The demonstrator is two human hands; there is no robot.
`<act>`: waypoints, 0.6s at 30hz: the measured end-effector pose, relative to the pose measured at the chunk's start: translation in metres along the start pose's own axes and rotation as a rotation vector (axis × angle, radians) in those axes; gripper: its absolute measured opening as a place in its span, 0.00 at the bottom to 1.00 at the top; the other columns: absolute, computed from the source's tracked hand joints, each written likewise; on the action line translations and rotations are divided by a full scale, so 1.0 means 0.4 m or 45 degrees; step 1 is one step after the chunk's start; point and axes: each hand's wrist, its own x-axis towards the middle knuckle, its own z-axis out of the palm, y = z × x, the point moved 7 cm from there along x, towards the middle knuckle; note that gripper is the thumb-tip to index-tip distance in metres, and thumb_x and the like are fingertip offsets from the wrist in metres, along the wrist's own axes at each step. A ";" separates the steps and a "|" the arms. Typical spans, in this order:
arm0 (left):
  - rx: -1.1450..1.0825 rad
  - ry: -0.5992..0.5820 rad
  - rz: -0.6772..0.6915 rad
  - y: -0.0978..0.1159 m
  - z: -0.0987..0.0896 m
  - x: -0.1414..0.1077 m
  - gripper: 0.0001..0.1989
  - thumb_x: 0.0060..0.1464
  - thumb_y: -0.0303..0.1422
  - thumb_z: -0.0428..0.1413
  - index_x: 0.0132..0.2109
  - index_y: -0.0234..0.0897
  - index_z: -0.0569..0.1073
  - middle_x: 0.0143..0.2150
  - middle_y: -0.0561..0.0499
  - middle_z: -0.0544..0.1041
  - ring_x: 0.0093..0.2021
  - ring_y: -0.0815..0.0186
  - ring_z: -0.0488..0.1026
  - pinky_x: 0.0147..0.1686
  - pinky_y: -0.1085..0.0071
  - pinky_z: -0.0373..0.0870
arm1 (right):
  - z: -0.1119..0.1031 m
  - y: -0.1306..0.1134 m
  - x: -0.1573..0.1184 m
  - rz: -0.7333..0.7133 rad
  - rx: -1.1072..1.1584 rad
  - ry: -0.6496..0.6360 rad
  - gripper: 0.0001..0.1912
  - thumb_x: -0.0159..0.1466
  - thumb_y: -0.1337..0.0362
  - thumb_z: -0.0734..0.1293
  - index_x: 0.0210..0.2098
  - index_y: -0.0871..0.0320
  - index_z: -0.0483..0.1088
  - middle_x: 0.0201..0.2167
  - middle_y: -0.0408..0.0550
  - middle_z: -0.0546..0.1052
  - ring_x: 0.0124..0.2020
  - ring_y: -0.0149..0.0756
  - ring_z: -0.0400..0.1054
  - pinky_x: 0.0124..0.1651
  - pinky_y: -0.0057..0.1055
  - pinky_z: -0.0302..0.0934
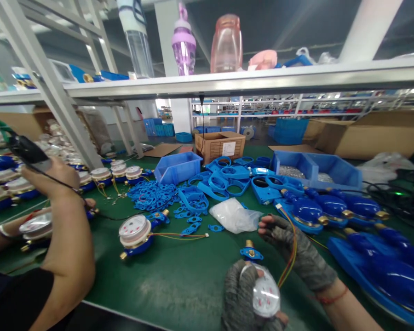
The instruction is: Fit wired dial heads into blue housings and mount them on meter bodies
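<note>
My left hand (239, 299), in a grey fingerless glove, grips a water meter (264, 292) by its round clear dial, with the blue body and brass fitting pointing up. My right hand (290, 243), also gloved, holds the meter's thin red, yellow and green wire lead (292, 250). A finished-looking water meter (136, 234) with a similar lead lies on the green mat (179, 285) to the left. Nearby are a heap of blue plastic clips (152, 195) and a white plastic bag (235, 216).
A co-worker's bare arms (67, 230) at left hold a black tool and a meter beside rows of meters. Blue meter covers (307, 211) and blue bins (315, 170) crowd the right. A metal shelf (244, 82) with bottles crosses overhead.
</note>
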 end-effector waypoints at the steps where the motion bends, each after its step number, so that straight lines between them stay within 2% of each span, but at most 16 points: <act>1: 0.031 -0.025 -0.003 0.010 0.009 0.003 0.28 0.40 0.46 0.66 0.52 0.57 0.73 0.53 0.52 0.76 0.53 0.48 0.75 0.41 0.58 0.81 | -0.016 -0.008 0.008 -0.038 -0.007 0.041 0.21 0.47 0.57 0.81 0.39 0.54 0.78 0.42 0.47 0.80 0.42 0.40 0.77 0.50 0.38 0.73; 4: 0.139 -0.052 -0.020 0.019 -0.002 0.017 0.27 0.45 0.49 0.61 0.55 0.58 0.73 0.52 0.52 0.76 0.57 0.46 0.72 0.41 0.53 0.80 | -0.042 -0.016 0.021 -0.088 -0.072 0.093 0.21 0.46 0.52 0.80 0.35 0.55 0.77 0.36 0.48 0.81 0.36 0.40 0.77 0.47 0.41 0.74; 7: 0.229 0.002 -0.024 -0.019 -0.085 0.065 0.27 0.53 0.50 0.53 0.58 0.49 0.70 0.54 0.50 0.75 0.61 0.45 0.67 0.51 0.49 0.75 | -0.054 -0.010 0.018 -0.069 -0.208 0.131 0.22 0.49 0.49 0.78 0.37 0.57 0.77 0.36 0.50 0.80 0.34 0.39 0.76 0.44 0.40 0.74; 9: 0.300 0.080 -0.029 -0.078 -0.180 0.122 0.26 0.56 0.48 0.50 0.58 0.46 0.70 0.56 0.48 0.74 0.65 0.47 0.63 0.57 0.51 0.70 | -0.061 -0.015 0.011 -0.094 -0.280 0.174 0.24 0.49 0.48 0.77 0.37 0.57 0.76 0.36 0.50 0.80 0.34 0.40 0.76 0.44 0.40 0.74; 11: 0.393 0.196 -0.039 -0.151 -0.295 0.190 0.26 0.59 0.46 0.46 0.58 0.36 0.68 0.59 0.40 0.71 0.67 0.49 0.60 0.65 0.52 0.60 | -0.072 -0.031 0.001 -0.161 -0.351 0.257 0.24 0.48 0.47 0.76 0.37 0.56 0.76 0.36 0.50 0.80 0.34 0.42 0.76 0.45 0.42 0.73; 12: 0.511 0.289 -0.075 -0.190 -0.358 0.221 0.28 0.59 0.47 0.46 0.57 0.30 0.68 0.59 0.35 0.70 0.66 0.49 0.61 0.67 0.52 0.56 | -0.077 -0.043 -0.005 -0.204 -0.390 0.310 0.23 0.48 0.47 0.76 0.37 0.56 0.76 0.36 0.50 0.80 0.35 0.42 0.76 0.46 0.44 0.73; 14: 0.692 0.317 -0.208 -0.276 -0.452 0.275 0.29 0.56 0.45 0.47 0.55 0.26 0.68 0.58 0.30 0.68 0.64 0.47 0.61 0.67 0.51 0.54 | -0.080 -0.063 -0.018 -0.283 -0.478 0.382 0.21 0.51 0.49 0.74 0.39 0.54 0.76 0.36 0.50 0.80 0.36 0.43 0.75 0.49 0.46 0.71; 16: 0.749 0.278 -0.321 -0.350 -0.504 0.309 0.27 0.53 0.42 0.50 0.54 0.25 0.70 0.55 0.30 0.70 0.62 0.43 0.63 0.64 0.46 0.56 | -0.070 -0.076 -0.029 -0.339 -0.561 0.382 0.17 0.54 0.51 0.71 0.40 0.54 0.75 0.37 0.50 0.80 0.37 0.44 0.75 0.50 0.48 0.71; 18: 0.723 0.212 -0.400 -0.403 -0.514 0.324 0.26 0.51 0.42 0.53 0.53 0.29 0.71 0.52 0.34 0.72 0.56 0.46 0.69 0.60 0.47 0.63 | -0.056 -0.081 -0.037 -0.390 -0.664 0.351 0.15 0.57 0.53 0.68 0.39 0.53 0.74 0.37 0.50 0.80 0.37 0.45 0.75 0.51 0.50 0.69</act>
